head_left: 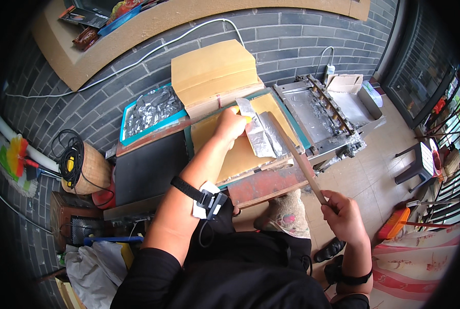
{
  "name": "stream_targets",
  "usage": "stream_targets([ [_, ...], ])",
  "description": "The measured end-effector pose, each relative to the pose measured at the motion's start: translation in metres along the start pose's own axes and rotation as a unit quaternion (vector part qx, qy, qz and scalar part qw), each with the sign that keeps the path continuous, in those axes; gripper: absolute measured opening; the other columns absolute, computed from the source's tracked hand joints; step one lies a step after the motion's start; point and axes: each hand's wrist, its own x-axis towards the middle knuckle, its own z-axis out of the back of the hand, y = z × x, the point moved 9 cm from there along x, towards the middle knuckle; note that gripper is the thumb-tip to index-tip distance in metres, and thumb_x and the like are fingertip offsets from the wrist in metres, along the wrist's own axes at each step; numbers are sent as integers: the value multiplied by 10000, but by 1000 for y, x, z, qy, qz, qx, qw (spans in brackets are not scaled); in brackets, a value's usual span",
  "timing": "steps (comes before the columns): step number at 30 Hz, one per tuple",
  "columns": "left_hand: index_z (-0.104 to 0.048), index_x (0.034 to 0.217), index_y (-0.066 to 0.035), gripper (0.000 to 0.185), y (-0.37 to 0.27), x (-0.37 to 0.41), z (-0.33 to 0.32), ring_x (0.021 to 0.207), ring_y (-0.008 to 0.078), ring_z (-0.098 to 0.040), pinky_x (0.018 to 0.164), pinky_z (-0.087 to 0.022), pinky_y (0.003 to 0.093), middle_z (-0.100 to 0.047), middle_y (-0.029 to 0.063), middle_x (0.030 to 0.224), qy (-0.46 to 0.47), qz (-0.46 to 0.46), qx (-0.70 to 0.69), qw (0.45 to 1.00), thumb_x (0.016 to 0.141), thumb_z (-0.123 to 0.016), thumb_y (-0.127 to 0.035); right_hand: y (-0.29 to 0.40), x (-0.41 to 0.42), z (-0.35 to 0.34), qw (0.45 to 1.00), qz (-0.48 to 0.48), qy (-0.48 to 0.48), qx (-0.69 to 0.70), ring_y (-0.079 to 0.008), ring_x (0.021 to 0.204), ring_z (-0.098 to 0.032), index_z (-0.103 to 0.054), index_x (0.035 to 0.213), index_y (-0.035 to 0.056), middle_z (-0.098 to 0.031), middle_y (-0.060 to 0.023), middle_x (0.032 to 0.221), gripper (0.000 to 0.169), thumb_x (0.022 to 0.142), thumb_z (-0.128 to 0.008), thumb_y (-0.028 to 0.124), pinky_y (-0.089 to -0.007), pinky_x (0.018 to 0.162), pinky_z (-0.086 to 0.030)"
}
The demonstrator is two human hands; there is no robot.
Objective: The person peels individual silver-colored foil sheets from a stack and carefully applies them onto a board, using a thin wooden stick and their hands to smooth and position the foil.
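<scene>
My left hand (231,125), with yellow coverings on its fingertips, is at the left edge of a silver foil strip (257,133) and appears to pinch it. Beneath the strip, more grey foil (274,135) lies against a stack of yellow-brown paper sheets (233,160). In my right hand (342,214) is the near end of a long, flat wooden stick (303,164). The stick slants up and left, and its far end lies over the paper beside the foil. What the left palm covers is hidden.
Behind the sheets stands a thick paper stack (214,71). A blue-rimmed tray (152,116) of crumpled foil sits left, and a metal frame device (315,110) with foil scraps stands right. A black board (148,166) covers the left bench; a stool (417,164) is at right.
</scene>
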Motion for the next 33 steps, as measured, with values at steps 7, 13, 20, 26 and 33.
stream_targets([
  [7, -615, 1123, -7, 263, 7, 5, -1, 735, 137, -626, 622, -541, 301, -649, 62, 886, 11, -1, 6, 1000, 865, -572, -32, -4, -2, -9, 999, -23, 8, 33, -139, 554, -548, -601, 1129, -41, -582, -101, 644, 315, 816, -627, -19, -287, 538, -448],
  [13, -667, 1005, 25, 260, 2, 13, -1, 649, 145, -615, 575, -483, 305, -671, 87, 799, -53, -32, 35, 997, 756, -602, -16, 34, 3, -11, 994, 58, -16, -96, -282, 599, -608, -600, 1134, -34, -611, -183, 720, 323, 812, -598, -22, -342, 573, -476],
  [20, -608, 1150, -8, 294, -3, 7, 13, 765, 134, -627, 643, -532, 266, -655, 62, 924, -24, -41, 54, 997, 859, -583, -39, 45, 8, -3, 989, 58, -20, -134, -365, 668, -616, -616, 1120, -40, -614, -253, 792, 309, 816, -565, -16, -359, 618, -490],
  [26, -576, 1202, -27, 307, 9, -14, 59, 850, 165, -643, 768, -532, 288, -649, 57, 989, 29, -14, -215, 976, 896, -550, -38, 39, 9, 1, 994, 39, -15, -104, -280, 607, -585, -614, 1136, -49, -599, -230, 738, 324, 815, -568, -38, -334, 597, -474],
  [33, -568, 1180, -34, 304, 28, -25, 107, 947, 184, -634, 881, -492, 320, -659, 67, 1043, 91, -37, -309, 946, 878, -574, -72, 35, 9, 3, 995, 27, -14, -100, -203, 562, -527, -610, 1138, -58, -564, -196, 682, 328, 813, -569, -54, -316, 556, -442],
])
